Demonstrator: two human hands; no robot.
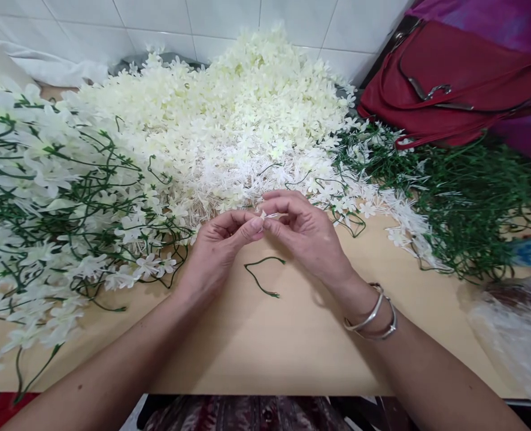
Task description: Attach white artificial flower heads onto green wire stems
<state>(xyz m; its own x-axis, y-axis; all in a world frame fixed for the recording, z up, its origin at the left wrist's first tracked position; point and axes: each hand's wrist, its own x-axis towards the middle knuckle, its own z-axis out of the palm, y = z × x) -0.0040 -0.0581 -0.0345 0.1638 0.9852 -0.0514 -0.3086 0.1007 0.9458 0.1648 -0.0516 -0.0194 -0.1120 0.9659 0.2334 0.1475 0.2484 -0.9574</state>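
My left hand (224, 238) and my right hand (305, 230) meet fingertip to fingertip above the table. Between them is a small white artificial flower (263, 216), pinched by thumb and fingers on both sides and partly hidden by them. On the wood just below lies a bent green plastic stem (265, 276), touched by neither hand. Beyond my fingers rises a big heap of loose white artificial flowers (247, 114). Flowers on green stems (58, 179) are piled to the left of my left hand.
Bare green stems (472, 197) lie bunched at the right, with a red handbag (458, 84) behind them. A clear plastic bag (512, 335) sits at the right edge of the table (319, 353). White wall tiles (224, 21) stand behind the heap.
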